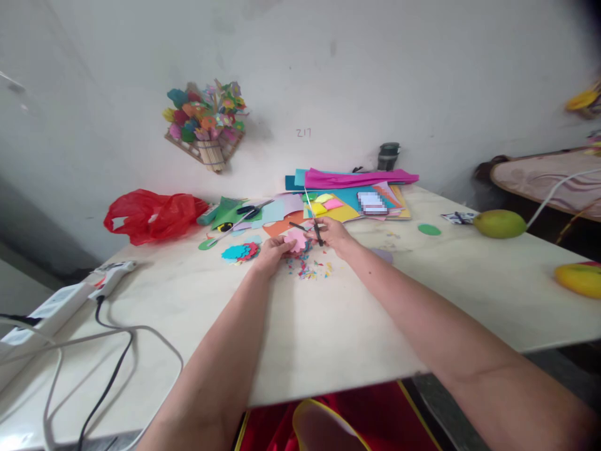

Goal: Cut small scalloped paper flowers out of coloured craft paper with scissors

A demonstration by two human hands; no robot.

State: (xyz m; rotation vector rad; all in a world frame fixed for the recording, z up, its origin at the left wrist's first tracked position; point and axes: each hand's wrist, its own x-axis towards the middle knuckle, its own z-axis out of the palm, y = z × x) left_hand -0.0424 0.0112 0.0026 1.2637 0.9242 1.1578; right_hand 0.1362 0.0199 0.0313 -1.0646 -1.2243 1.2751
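My left hand point(272, 254) pinches a pink paper flower point(297, 240) with a scalloped edge, just above the table. In my right hand point(333, 235) is a pair of scissors point(318, 233), its blades spread wide, one bright and pointing up and away, the other dark and towards the left. The scissors are close beside the flower; whether they touch it I cannot tell. Small coloured paper scraps point(312, 269) lie below both hands. Left of my left hand rests a pile of blue scalloped paper pieces point(236, 252), with red ones point(251, 251) at its right side.
Coloured paper sheets point(345, 210), a pink roll point(361, 178) and a phone point(372, 203) lie towards the wall. Dark-handled scissors point(251, 209) and a red plastic bag point(154, 216) are back left. Power strips point(51, 307) with cables stand left; a green mango point(500, 223) lies right.
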